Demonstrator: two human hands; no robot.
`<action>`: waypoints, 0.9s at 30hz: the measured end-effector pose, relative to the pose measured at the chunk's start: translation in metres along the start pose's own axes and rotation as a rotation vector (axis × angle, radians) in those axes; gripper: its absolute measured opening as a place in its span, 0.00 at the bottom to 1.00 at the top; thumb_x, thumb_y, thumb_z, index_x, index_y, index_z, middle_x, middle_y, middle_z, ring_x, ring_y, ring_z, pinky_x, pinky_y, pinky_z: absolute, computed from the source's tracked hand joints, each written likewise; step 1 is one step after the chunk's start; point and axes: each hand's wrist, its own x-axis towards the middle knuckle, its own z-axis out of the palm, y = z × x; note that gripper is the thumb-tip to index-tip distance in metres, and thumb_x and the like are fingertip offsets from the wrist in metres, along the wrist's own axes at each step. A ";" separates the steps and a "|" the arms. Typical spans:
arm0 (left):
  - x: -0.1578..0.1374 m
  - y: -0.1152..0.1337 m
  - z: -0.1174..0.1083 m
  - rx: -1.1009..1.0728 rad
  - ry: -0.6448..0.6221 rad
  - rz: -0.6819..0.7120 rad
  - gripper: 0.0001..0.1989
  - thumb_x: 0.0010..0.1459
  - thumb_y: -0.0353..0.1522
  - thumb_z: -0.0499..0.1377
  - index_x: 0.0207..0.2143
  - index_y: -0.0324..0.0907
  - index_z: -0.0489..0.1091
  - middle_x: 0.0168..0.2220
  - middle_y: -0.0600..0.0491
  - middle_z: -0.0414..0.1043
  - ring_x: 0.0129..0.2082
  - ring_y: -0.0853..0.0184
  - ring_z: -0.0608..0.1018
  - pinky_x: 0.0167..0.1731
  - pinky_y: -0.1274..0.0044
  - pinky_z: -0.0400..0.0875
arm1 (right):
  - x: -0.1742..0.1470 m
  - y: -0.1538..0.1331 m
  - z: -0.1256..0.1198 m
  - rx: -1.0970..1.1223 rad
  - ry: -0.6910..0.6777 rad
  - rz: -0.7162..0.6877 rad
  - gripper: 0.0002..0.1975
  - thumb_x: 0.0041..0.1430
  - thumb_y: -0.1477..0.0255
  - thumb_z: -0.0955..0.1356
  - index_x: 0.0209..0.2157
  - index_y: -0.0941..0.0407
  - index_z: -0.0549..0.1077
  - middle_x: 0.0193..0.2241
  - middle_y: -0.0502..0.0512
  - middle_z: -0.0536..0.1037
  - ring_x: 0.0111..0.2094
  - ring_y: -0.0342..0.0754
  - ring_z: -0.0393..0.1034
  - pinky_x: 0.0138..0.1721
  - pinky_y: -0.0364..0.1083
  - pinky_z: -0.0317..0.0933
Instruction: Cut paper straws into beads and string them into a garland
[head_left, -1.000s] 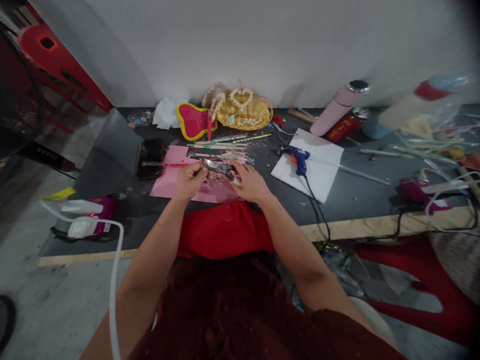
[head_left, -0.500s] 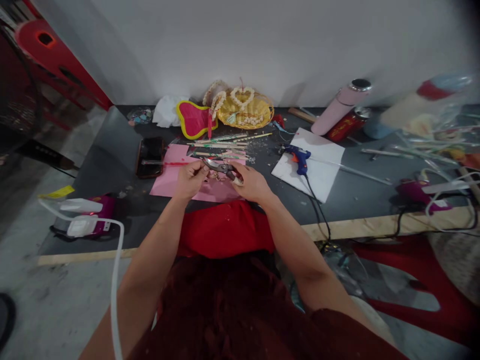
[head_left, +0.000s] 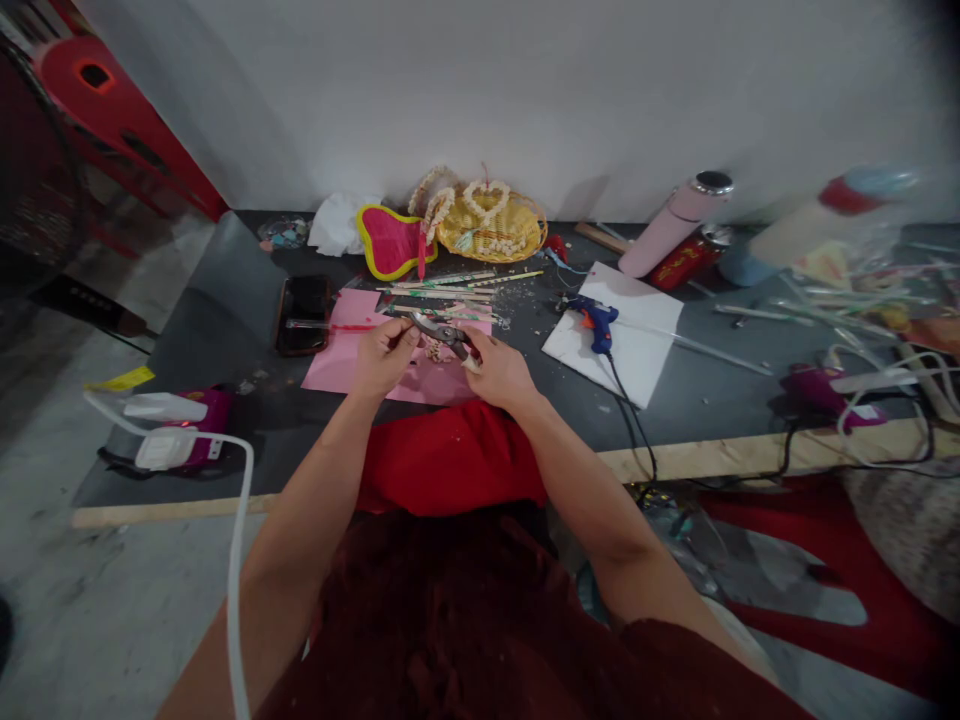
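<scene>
Cutters [head_left: 444,336] between grips, handles clasped in right grip [head_left: 499,368] | left grip [head_left: 382,358] pinched near blades, contents too small to tell | likely stiff, fairly heavy; best held by handles | pink sheet [head_left: 334,370] underneath

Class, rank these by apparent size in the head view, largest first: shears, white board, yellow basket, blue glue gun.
1. White board
2. Yellow basket
3. Blue glue gun and shears, unranked: they look similar, and the right hand covers part of the shears.
</scene>
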 end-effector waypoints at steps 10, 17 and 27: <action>0.000 -0.003 0.000 0.071 -0.042 -0.027 0.10 0.57 0.32 0.56 0.26 0.40 0.73 0.24 0.54 0.75 0.22 0.73 0.72 0.21 0.82 0.65 | 0.004 0.013 -0.004 0.061 0.020 -0.083 0.31 0.56 0.67 0.65 0.61 0.50 0.57 0.47 0.59 0.73 0.46 0.55 0.67 0.46 0.52 0.62; 0.000 -0.004 0.000 0.098 -0.042 -0.019 0.10 0.57 0.32 0.56 0.26 0.40 0.74 0.22 0.54 0.73 0.22 0.73 0.72 0.23 0.81 0.65 | 0.004 0.014 -0.003 0.053 0.009 -0.085 0.30 0.58 0.64 0.64 0.62 0.52 0.57 0.47 0.60 0.74 0.47 0.55 0.67 0.46 0.51 0.61; 0.000 -0.002 -0.001 0.078 -0.021 -0.028 0.11 0.58 0.33 0.55 0.25 0.40 0.72 0.21 0.55 0.71 0.22 0.74 0.70 0.23 0.81 0.63 | 0.001 0.005 -0.004 -0.044 0.011 -0.020 0.25 0.62 0.61 0.61 0.60 0.50 0.60 0.41 0.58 0.77 0.38 0.53 0.71 0.38 0.47 0.62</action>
